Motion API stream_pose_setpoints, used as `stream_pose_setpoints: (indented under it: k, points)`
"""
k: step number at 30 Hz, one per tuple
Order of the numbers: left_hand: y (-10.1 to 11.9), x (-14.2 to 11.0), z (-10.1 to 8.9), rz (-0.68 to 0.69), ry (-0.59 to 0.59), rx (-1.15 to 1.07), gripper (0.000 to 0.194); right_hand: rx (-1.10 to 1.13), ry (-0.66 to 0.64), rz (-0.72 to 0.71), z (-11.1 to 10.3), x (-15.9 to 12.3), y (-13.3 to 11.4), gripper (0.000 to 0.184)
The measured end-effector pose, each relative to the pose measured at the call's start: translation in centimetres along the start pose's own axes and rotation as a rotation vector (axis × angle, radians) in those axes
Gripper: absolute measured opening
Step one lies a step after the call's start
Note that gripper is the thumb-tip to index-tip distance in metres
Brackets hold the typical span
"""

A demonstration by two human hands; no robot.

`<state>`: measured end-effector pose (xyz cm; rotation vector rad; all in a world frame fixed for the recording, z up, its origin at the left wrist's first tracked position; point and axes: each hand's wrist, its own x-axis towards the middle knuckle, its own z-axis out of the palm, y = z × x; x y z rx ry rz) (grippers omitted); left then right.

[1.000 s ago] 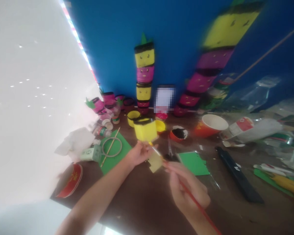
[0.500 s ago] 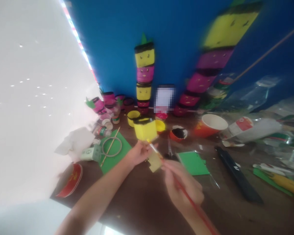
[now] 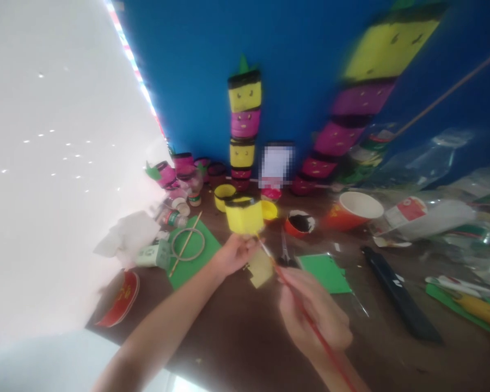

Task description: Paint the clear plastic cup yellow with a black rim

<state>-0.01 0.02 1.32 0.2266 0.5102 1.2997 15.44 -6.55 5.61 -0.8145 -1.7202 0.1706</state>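
A yellow-painted cup with a black band along its top stands out in the middle of the head view. My left hand has its fingers closed at the cup's lower edge. In my right hand is a red-handled paintbrush, gripped like a pencil. The brush's yellow-stained tip touches or nearly touches the cup's lower right edge; blur hides which. Below the cup, a tan piece of card lies on the brown table. Behind it are a yellow ring-shaped cup piece and a small yellow paint pot.
Scissors, a pot of black paint and green sheets lie close by. To the right are an orange paper cup, a black bar-shaped object and plastic bottles. Painted cup stacks stand against the blue wall.
The brush tip has shifted right along the cup's lower edge, and my right hand has moved slightly right and down. My left hand keeps its hold. The whole view has shifted a little.
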Motion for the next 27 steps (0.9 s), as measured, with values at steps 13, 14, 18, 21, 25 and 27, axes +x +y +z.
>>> stream_pose_setpoints:
  k: [13,14,18,21,25,27]
  points:
    - [-0.15,0.14,-0.25,0.04,0.051,-0.037,0.029,-0.038,-0.069,-0.054,0.17,0.32,-0.1,0.031]
    - [-0.15,0.13,-0.23,0.039,0.052,-0.033,0.027,-0.039,-0.066,-0.055,0.14,0.29,-0.09,0.031]
    - [-0.13,0.16,-0.16,0.035,0.029,-0.019,0.028,-0.034,-0.053,-0.053,0.16,0.27,-0.05,0.033]
    - [-0.13,0.18,-0.06,0.032,0.073,-0.009,0.028,-0.018,-0.062,-0.06,0.15,0.4,-0.12,0.033]
    - [-0.07,0.07,0.07,0.044,0.065,0.001,0.031,-0.006,-0.063,-0.059,0.23,0.37,-0.11,0.034]
    - [0.0,-0.03,0.09,0.054,0.005,-0.007,0.036,-0.002,-0.054,-0.049,0.41,0.19,0.08,0.037]
